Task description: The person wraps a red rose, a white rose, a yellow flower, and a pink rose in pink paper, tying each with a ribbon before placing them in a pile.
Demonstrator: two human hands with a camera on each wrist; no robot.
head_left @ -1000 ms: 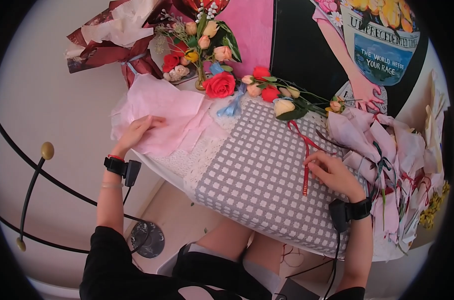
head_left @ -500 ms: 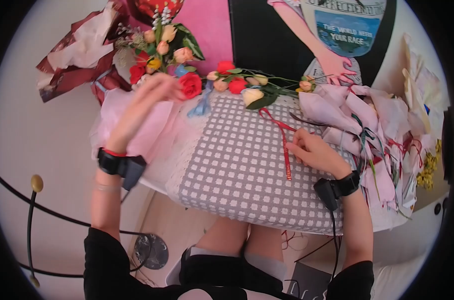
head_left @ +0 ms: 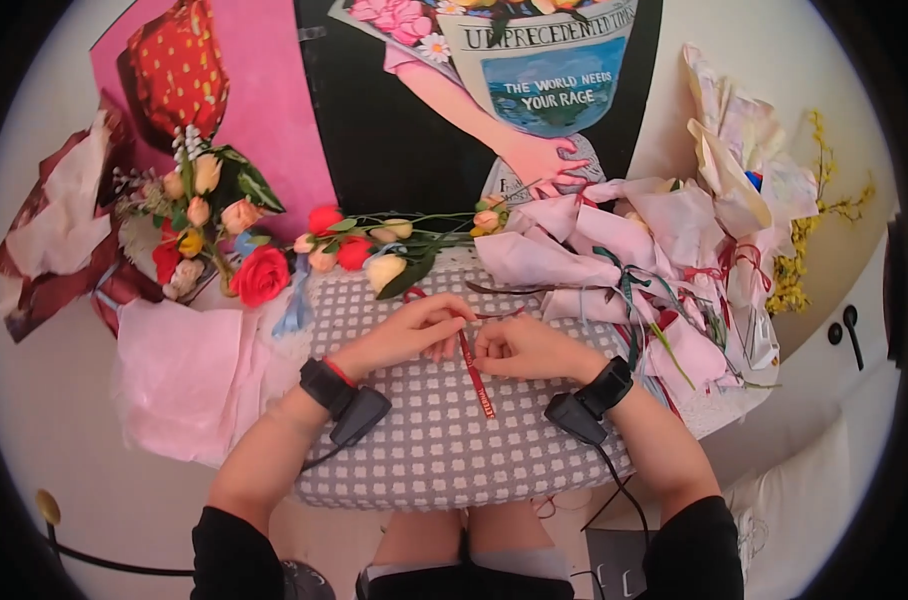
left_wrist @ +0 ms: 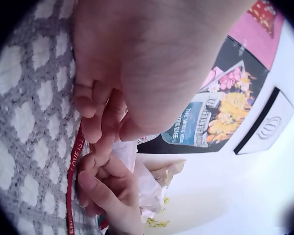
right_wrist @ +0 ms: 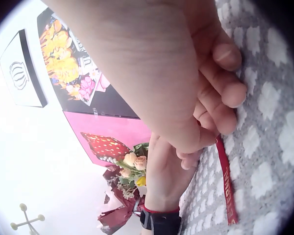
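Note:
A narrow red ribbon [head_left: 478, 385] with printed lettering lies across the grey-and-white checked cloth [head_left: 404, 440]. My left hand [head_left: 404, 333] reaches in from the left and pinches the ribbon between curled fingers. Facing it, my right hand [head_left: 536, 350] has its fingers and thumb curled at the same stretch of ribbon. In the right wrist view the ribbon [right_wrist: 225, 178] comes out below the thumb tip and hangs down along the cloth. The left wrist view shows the ribbon [left_wrist: 72, 171] running past both hands' fingertips, which are close together. Its upper part is partly hidden behind the hands.
Loose roses [head_left: 354, 252] lie along the back edge, beside a vase bouquet [head_left: 199, 215]. Pink tissue paper [head_left: 179, 375] covers the left end. Several pink-wrapped bundles [head_left: 564, 245] crowd the right end. A painted panel [head_left: 544, 90] stands behind.
My left hand has left the pink tissue paper, swung right across the table and come to the ribbon beside my right hand. The head view has turned to the right.

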